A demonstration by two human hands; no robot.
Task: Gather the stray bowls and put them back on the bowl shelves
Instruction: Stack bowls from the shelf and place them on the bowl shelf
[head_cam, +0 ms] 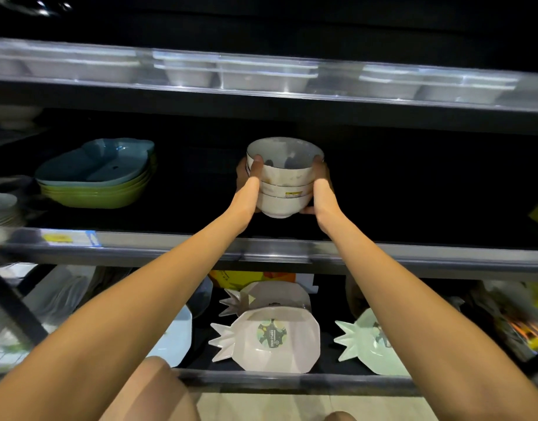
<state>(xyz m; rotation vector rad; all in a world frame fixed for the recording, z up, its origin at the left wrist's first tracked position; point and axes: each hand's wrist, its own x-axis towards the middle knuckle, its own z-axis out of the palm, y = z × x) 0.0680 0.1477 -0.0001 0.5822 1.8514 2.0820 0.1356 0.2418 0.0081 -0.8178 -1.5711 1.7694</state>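
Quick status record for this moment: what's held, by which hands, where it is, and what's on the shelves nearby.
held: stack of white bowls, three nested as far as shows
left hand: gripping the stack's left side
right hand: gripping the right side
location: over the middle shelf, centre; contact with the shelf cannot be told
same shelf, left: blue and green dishes, stacked
shelf below: pineapple-shaped dishes

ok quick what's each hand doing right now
Left hand: closed on the left side of the stack of white bowls.
Right hand: closed on the right side of the same stack, over the middle shelf.
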